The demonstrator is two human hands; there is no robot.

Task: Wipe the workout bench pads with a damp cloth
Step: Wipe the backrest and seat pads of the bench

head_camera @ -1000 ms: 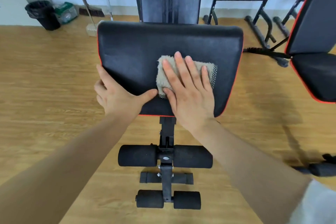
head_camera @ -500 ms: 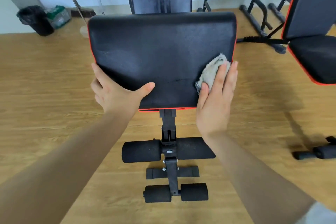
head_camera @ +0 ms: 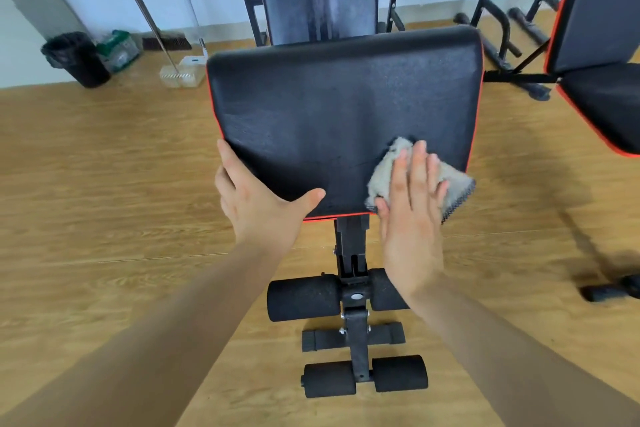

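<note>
Together on one pad (head_camera: 329, 114) — one cloth (head_camera: 381, 177), left hand (head_camera: 263, 204), right hand (head_camera: 412, 215).

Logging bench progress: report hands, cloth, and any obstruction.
Copy: right hand flat, pressing cloth onto seat pad, near right corner; left hand grips near left corner. Nothing on pad in cloth's path.
</note>
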